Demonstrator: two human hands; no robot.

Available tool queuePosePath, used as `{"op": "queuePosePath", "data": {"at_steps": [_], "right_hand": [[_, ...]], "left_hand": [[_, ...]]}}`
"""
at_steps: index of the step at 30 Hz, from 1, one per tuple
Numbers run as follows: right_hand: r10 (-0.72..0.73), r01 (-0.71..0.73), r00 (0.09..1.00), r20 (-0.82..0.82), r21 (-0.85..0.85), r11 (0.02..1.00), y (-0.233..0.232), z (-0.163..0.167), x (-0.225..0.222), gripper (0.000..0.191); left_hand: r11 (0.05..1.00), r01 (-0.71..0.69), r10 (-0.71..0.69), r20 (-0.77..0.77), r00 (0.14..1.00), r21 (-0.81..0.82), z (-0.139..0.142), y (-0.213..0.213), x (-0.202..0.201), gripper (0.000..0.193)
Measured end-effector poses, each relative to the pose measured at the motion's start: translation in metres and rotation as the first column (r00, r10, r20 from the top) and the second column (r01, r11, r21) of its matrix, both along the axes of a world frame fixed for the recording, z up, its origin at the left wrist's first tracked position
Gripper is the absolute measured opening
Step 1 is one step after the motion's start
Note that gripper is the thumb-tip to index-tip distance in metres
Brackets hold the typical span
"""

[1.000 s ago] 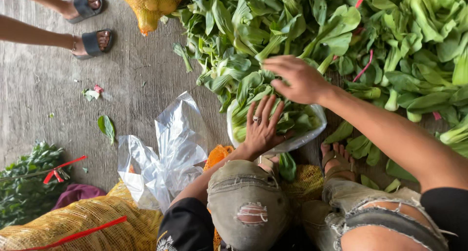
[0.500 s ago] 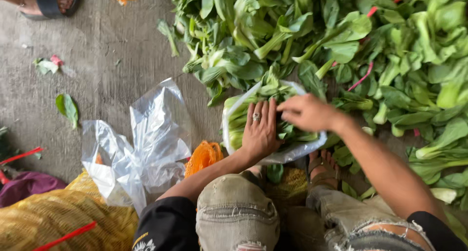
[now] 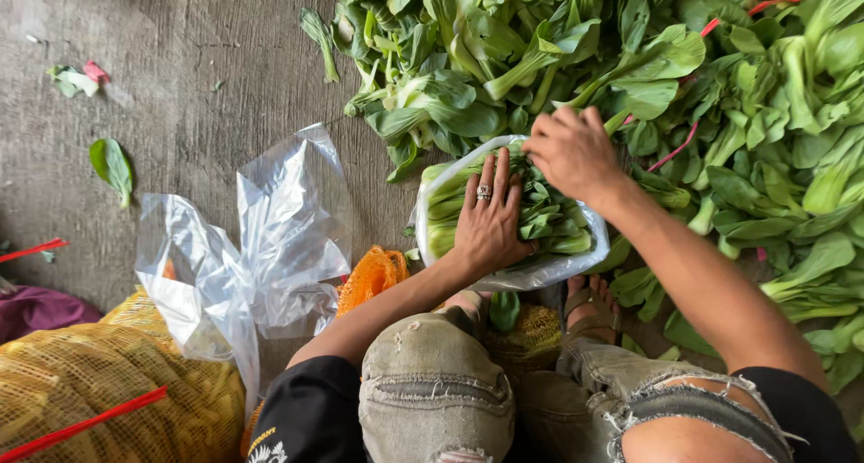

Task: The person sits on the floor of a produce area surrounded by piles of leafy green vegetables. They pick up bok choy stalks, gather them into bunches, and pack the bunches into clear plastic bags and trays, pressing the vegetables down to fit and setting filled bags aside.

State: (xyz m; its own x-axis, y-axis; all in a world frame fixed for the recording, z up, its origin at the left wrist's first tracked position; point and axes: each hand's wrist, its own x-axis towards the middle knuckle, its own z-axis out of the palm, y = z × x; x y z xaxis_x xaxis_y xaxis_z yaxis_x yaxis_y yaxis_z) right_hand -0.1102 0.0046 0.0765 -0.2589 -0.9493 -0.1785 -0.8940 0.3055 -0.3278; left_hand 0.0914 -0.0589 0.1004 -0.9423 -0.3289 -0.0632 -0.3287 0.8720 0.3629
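two hands on a bag of greens

the concrete floor [image 3: 198, 76] fills the left of the view, and a big heap of loose bok choy [image 3: 720, 112] spreads across the top and right. a yellow mesh sack [image 3: 99, 382] lies at the lower left, with crumpled clear plastic bags [image 3: 261, 247] just beside it. an orange net [image 3: 373, 274] sits bunched near the person's knee.

in the middle lies a clear bag of greens [image 3: 549, 220], touching the edge of the heap. the left hand [image 3: 490, 220] rests flat on top of it, fingers spread and straight, palm pressing down, clamped on nothing. the right hand [image 3: 571, 152] sits at the bag's far edge, fingers curled down into the leaves; whether they pinch anything cannot be told. a ring [image 3: 483, 192] shows on a left finger. a single leaf [image 3: 112, 164] lies apart on the floor.
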Motion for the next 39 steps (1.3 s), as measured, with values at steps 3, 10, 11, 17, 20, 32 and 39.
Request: {"op": "queuePosePath", "data": {"at_steps": [3, 10, 11, 17, 20, 32, 39], "right_hand": [[0.043, -0.045, 0.999, -0.026, -0.063, 0.997, 0.010, 0.008, 0.007, 0.025], [-0.094, 0.158, 0.921, 0.378, -0.142, 0.977, -0.009, 0.005, -0.019, 0.027], [-0.169, 0.271, 0.799, 0.578, -0.095, 0.958, -0.011, 0.002, -0.023, 0.031], [0.034, -0.071, 0.796, 0.604, 0.038, 0.997, -0.038, -0.019, -0.044, 0.033], [-0.083, 0.045, 0.693, 0.716, 0.072, 0.996, -0.046, -0.023, -0.047, 0.031], [-0.163, 0.020, 0.592, 0.789, 0.188, 0.982, -0.047, -0.027, -0.051, 0.027], [-0.217, 0.282, 0.945, 0.244, -0.271, 0.920, -0.032, -0.008, -0.005, 0.008]], "left_hand": [[0.999, 0.035, -0.035, 0.095, 0.995, 0.007, -0.003, -0.004, -0.012, 0.110], [0.980, 0.196, -0.195, 0.226, 0.955, 0.018, 0.005, -0.023, -0.035, 0.124], [0.980, 0.197, -0.201, 0.189, 0.961, 0.038, 0.006, -0.023, -0.032, 0.121], [0.984, 0.172, -0.176, 0.082, 0.981, 0.051, 0.008, -0.020, -0.022, 0.108], [0.985, 0.157, -0.162, 0.064, 0.985, 0.073, 0.004, -0.018, -0.021, 0.104], [0.980, 0.199, -0.199, 0.047, 0.979, 0.018, 0.008, -0.010, -0.015, 0.100], [0.981, 0.173, -0.181, 0.096, 0.979, 0.086, 0.000, -0.015, -0.022, 0.105]]}}
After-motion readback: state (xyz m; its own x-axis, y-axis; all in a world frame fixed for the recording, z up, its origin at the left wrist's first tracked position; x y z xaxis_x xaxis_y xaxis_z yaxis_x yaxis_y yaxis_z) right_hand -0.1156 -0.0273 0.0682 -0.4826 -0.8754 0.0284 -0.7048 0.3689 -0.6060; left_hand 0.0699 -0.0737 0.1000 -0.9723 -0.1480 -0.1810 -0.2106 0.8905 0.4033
